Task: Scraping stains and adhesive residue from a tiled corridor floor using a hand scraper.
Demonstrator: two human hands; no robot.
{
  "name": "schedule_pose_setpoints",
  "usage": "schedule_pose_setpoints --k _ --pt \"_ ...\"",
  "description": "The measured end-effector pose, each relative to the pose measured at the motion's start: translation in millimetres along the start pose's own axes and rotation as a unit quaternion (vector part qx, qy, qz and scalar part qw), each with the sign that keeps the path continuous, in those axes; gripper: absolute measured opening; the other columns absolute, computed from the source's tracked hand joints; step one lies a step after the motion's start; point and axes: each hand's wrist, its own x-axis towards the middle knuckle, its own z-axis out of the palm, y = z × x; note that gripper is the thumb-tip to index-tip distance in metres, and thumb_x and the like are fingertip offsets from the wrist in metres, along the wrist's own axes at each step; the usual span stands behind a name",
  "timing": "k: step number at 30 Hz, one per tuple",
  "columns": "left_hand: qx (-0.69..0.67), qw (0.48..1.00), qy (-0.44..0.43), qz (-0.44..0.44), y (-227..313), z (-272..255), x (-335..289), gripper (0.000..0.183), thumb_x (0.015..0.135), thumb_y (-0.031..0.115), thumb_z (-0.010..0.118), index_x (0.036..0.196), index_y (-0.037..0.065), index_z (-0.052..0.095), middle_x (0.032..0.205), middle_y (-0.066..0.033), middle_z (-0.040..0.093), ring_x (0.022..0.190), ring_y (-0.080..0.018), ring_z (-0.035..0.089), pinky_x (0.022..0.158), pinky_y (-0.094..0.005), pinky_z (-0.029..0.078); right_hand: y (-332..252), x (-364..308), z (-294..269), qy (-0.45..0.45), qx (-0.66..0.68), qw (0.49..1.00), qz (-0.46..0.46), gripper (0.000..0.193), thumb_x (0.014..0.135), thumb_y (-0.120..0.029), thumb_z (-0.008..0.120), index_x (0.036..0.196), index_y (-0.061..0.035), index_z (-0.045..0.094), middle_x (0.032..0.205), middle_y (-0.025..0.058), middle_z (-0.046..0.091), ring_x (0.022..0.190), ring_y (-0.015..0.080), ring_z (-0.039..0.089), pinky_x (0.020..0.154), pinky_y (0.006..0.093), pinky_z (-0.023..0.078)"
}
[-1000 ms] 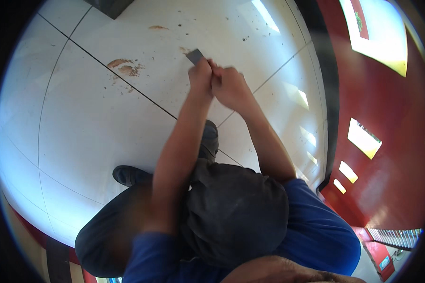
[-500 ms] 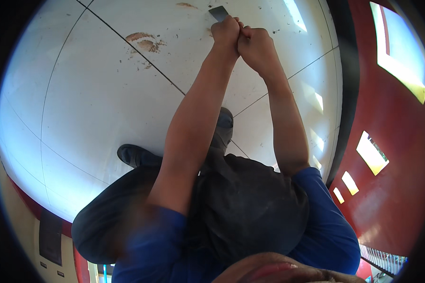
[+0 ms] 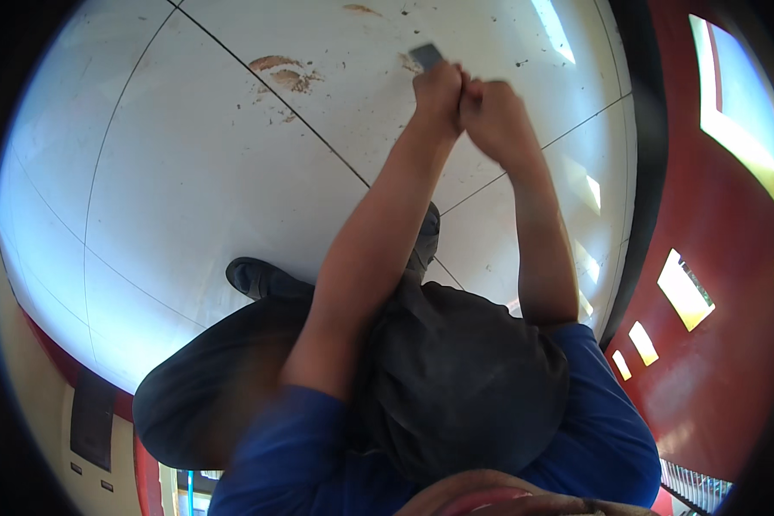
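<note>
Grey flat blade [image 3: 425,57] sticks out past the L hand [image 3: 439,96], grip clamped on it; R hand [image 3: 497,120] curled & touching L, can't tell if it's on the blade too. Blade's over white tile floor [image 3: 189,189] next to a small tan smudge [image 3: 407,64], contact unclear. Bigger brown smear [image 3: 292,79] off L, dark shoes [image 3: 271,282] nearer body, red wall [image 3: 714,404] far R.

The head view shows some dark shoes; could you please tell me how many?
2: one shoe left of the left forearm, pointing left; the other shoe between that and the right forearm, partly hidden. Others may be out of sight.
</note>
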Motion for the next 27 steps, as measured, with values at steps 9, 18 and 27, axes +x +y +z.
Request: schedule_pose_setpoints --k 9,18,27 --pt "-0.046 0.999 -0.015 -0.021 -2.4 -11.6 0.6 0.017 0.083 0.0 0.039 0.071 0.0 0.051 0.063 -0.0071 0.05 0.052 -0.0168 0.048 0.049 -0.0321 0.041 -0.3 3.8 6.3 -0.01 0.01 1.0 0.008 0.028 0.084 -0.017 0.047 0.082 0.007 0.061 0.073 0.0271 0.061 0.072 0.0335 0.066 0.068 0.0397 0.048" --pt "-0.042 0.996 0.002 -0.077 -22.1 -38.5 -19.6 0.018 0.082 0.003 0.042 0.067 0.002 0.051 0.061 -0.0051 0.047 0.052 -0.0153 0.046 0.05 -0.0307 0.041 6.4 -39.2 19.4 -0.003 -0.001 1.0 -0.027 0.022 0.085 -0.017 0.049 0.089 0.0002 0.063 0.082 0.0286 0.06 0.084 0.0427 0.061 0.071 0.0443 0.049" --pt "-0.044 0.993 0.034 -0.101 -24.1 -50.8 -26.5 0.015 0.081 0.003 0.042 0.068 0.002 0.049 0.063 -0.0071 0.049 0.055 -0.0176 0.048 0.052 -0.0326 0.043 4.7 -45.7 21.4 -0.041 0.021 0.999 0.024 0.023 0.084 -0.015 0.05 0.088 0.0042 0.061 0.076 0.0268 0.06 0.08 0.0406 0.063 0.068 0.0422 0.048"
